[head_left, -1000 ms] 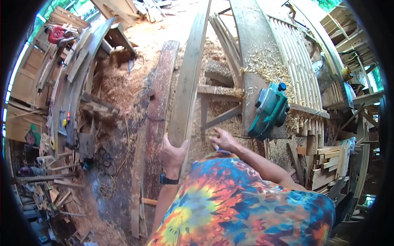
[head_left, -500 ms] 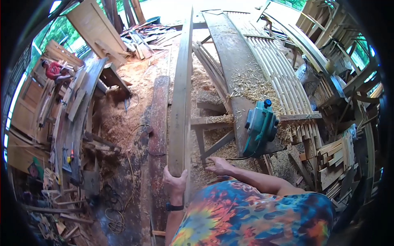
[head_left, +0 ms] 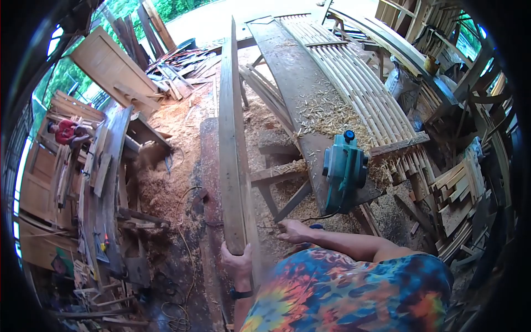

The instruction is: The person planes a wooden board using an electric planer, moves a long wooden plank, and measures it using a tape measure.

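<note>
A long grey-brown wooden beam [head_left: 231, 149] stretches away from me, its near end gripped in my left hand [head_left: 238, 261], thumb on one side and fingers on the other. My left wrist wears a dark watch. To the right of the beam, my right hand [head_left: 293, 231] hangs over the ground, its fingers partly curled; whether anything is between them is not clear. Beyond it, a green electric planer [head_left: 344, 174] rests on the near end of a wide plank bench [head_left: 293, 72], with its black cord trailing near my right hand.
Slatted timber [head_left: 365, 88] lies right of the bench, with curly shavings [head_left: 326, 113] between. Stacked offcuts [head_left: 456, 193] fill the right side. A reddish board [head_left: 210, 166] lies left of the beam. Farther left, a person in red [head_left: 66, 131] sits beyond a board-covered bench [head_left: 113, 166].
The view has tilted up and turned. The beam's far end now shows, and the near end in my left hand sits lower in view. My right hand stays beside the beam.
</note>
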Demonstrator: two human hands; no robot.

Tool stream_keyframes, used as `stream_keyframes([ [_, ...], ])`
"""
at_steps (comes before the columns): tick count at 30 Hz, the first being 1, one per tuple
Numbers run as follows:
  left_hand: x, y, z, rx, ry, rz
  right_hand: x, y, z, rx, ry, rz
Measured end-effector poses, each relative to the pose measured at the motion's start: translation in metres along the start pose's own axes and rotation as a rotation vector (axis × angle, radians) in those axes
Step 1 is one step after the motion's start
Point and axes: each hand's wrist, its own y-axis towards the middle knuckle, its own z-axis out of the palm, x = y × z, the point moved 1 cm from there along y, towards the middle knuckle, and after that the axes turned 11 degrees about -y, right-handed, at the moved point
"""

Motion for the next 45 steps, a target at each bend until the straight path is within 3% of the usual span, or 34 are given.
stream_keyframes([
  [4,-0.012,-0.002,-0.004,0.060,0.057,-0.026,0.012,0.000,-0.014,0.019,-0.031,-0.012],
  [8,-0.012,0.012,-0.008,0.125,0.097,0.059,0.035,-0.011,-0.056,-0.141,-0.016,-0.137],
  [9,-0.020,0.020,-0.007,0.135,0.110,0.072,0.032,-0.013,-0.063,-0.373,-0.030,-0.221],
  [11,-0.028,0.047,0.003,0.152,0.181,0.183,0.048,-0.027,-0.121,-0.465,0.199,-0.211],
  [14,-0.057,0.106,0.037,0.194,0.217,0.273,0.037,-0.044,-0.185,-0.720,0.194,-0.150],
  [17,-0.076,0.176,0.088,0.241,0.219,0.305,-0.007,-0.047,-0.224,-0.940,-0.080,-0.080],
  [20,-0.084,0.261,0.146,0.249,0.238,0.259,-0.048,-0.047,-0.256,-0.948,-0.220,0.018],
  [24,-0.103,0.387,0.221,0.306,0.246,0.153,-0.060,-0.051,-0.278,-0.873,-0.280,-0.051],
  [29,-0.149,0.474,0.290,0.210,0.451,0.064,-0.070,-0.051,-0.281,-0.796,-0.242,-0.115],
  [35,-0.166,0.530,0.326,0.192,0.568,-0.054,-0.073,-0.049,-0.286,-0.801,-0.209,-0.150],
  [45,-0.156,0.550,0.338,0.157,0.515,-0.027,-0.076,-0.047,-0.288,-0.823,-0.133,-0.190],
])
